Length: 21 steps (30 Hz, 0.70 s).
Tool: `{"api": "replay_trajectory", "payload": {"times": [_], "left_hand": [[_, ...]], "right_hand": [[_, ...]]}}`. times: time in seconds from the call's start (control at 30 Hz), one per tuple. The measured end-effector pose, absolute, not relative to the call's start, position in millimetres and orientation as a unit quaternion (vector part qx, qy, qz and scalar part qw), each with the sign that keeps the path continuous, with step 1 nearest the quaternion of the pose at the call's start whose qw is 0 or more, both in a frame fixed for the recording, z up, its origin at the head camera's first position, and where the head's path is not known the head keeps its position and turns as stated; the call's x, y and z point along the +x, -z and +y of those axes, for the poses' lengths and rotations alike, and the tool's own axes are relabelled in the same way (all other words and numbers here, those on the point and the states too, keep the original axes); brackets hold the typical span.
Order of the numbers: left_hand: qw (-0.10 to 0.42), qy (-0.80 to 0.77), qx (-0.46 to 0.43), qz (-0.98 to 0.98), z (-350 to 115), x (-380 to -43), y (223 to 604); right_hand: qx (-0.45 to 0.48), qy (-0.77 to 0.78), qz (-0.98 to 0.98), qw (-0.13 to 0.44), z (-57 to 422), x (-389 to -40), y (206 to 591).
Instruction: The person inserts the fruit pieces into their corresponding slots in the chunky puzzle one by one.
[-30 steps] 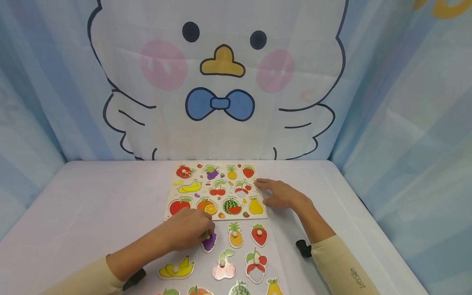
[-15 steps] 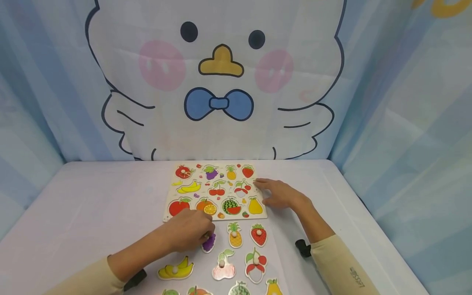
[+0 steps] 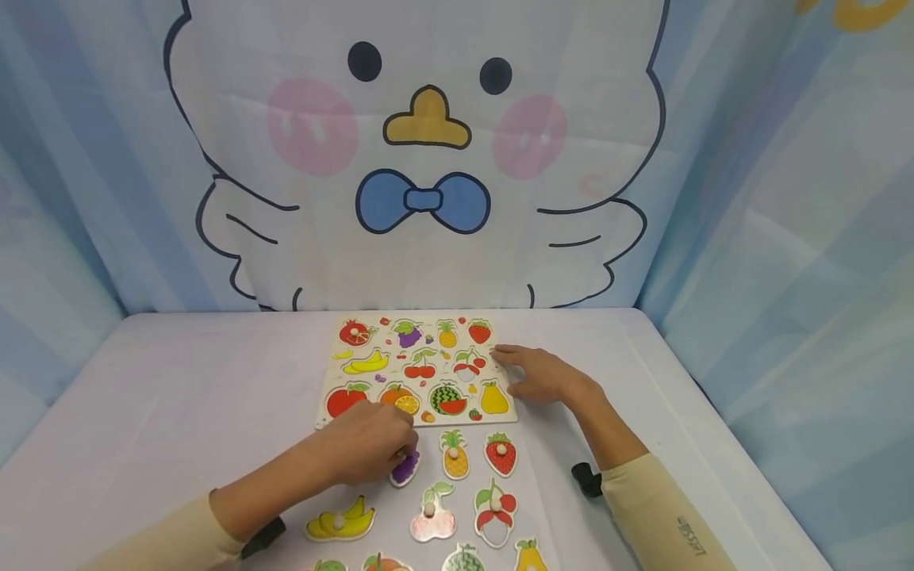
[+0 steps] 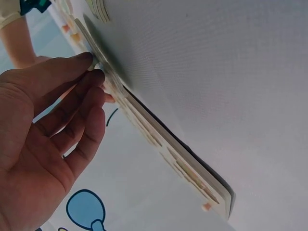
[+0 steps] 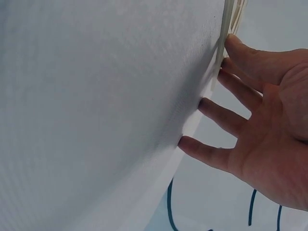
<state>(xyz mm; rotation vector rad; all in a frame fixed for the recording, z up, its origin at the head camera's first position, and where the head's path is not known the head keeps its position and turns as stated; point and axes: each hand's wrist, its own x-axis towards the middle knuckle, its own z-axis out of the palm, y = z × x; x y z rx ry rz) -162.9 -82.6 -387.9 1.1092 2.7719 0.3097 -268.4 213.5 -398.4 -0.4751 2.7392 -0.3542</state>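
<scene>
My left hand point(image 3: 367, 444) pinches the knob of a purple grape puzzle piece point(image 3: 405, 468) below the board's lower edge; the hand covers much of the piece. In the left wrist view, thumb and forefinger meet at the knob, and a shadow lies beneath the thin piece point(image 4: 92, 38). The wooden fruit puzzle board point(image 3: 332, 371) lies flat at the far side. A pomegranate piece point(image 3: 355, 332) with a knob sits in its top left corner. With fingers spread, my right hand point(image 3: 546, 377) touches the board's right edge; its fingertips point(image 5: 204, 103) reach the tabletop.
Loose knobbed pieces lie nearer me: pineapple point(image 3: 455, 456), strawberry point(image 3: 501, 454), bananas point(image 3: 350, 523), cherries point(image 3: 435, 523), radish-like piece point(image 3: 496, 530) and pear point(image 3: 530, 557). Others are cut off at the lower edge. A printed curtain point(image 3: 428, 270) hangs behind the white table point(image 3: 178, 396).
Both hands stay almost where they were, the left still on the grape piece. The whole view has shifted very slightly.
</scene>
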Motion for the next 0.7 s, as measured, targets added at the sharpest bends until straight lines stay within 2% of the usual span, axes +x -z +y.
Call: {"api": "replay_trajectory", "payload": {"times": [0.7], "left_hand": [[0.062,-0.089,0.35,0.93,-87.0,-182.5,384.5]], "right_hand": [[-0.165,0.131,0.963,0.167,212.3,-267.7,397.5]]}}
